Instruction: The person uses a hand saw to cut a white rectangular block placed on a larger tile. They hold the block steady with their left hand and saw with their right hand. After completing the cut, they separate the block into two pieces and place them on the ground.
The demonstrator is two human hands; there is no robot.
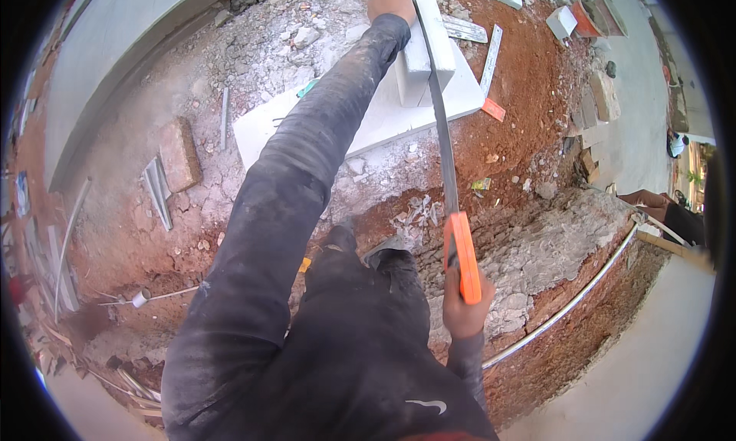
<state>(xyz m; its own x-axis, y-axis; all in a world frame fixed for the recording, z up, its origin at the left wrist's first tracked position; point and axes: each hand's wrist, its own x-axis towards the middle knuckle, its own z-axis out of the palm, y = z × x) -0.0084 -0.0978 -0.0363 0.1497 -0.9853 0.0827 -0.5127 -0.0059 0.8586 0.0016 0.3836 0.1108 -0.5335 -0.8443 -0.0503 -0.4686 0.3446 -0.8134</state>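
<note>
A white block (416, 77) rests on a larger white slab (256, 137) on rubble ground. My left hand (389, 4) is closed on the far end of the block at top centre. The long blade of a hand saw (445, 146) runs along the block from top to near corner and out toward me. My right hand (466, 307) grips the saw's orange handle (468, 253) at lower right of centre. My left forearm hides part of the slab.
Loose red earth and rubble surround the slab, with a brick (179, 154), metal strips (157, 192) and a long pale pipe (563, 303). At upper right are orange buckets (585, 19), a small white block (561, 22) and several pale pieces. A concrete ledge (88, 81) runs along the upper left.
</note>
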